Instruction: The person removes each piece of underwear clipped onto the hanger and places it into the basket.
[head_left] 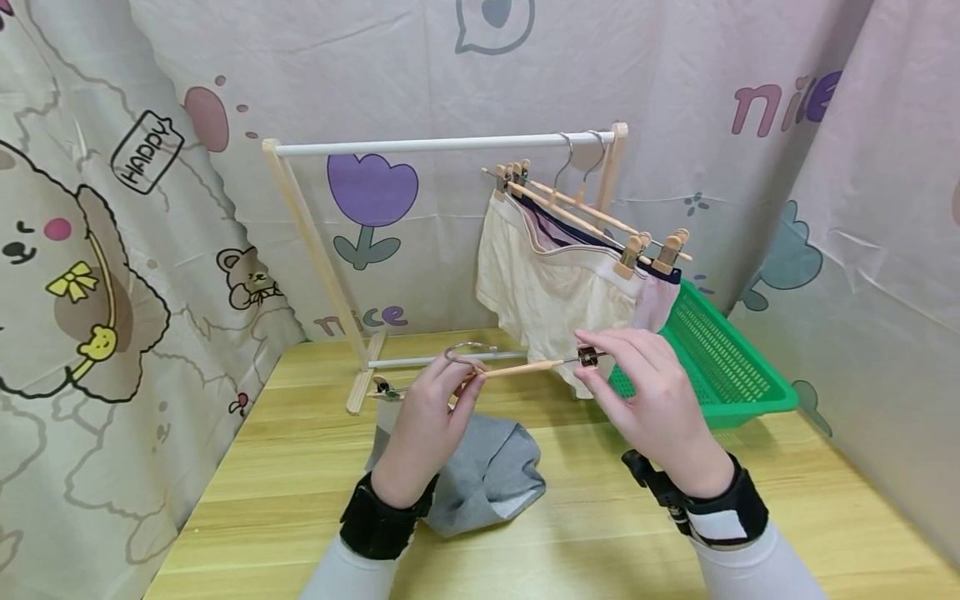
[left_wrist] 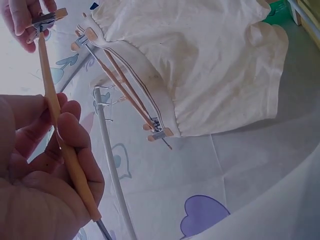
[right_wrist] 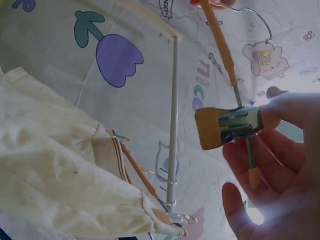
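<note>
My left hand grips the middle of a wooden clip hanger, just below its metal hook. At the hanger's right end, the thumb and fingers of my right hand pinch a clip. No cloth sits in that clip. The clip at the left end is at the top edge of a grey garment, which hangs down in folds over the table behind my left wrist. In the left wrist view, the fingers curl round the hanger's wooden bar.
Behind my hands stands a rack with a white rail. Cream briefs and a pink pair with a dark waistband hang from clip hangers at its right end. A green basket stands on the wooden table at right.
</note>
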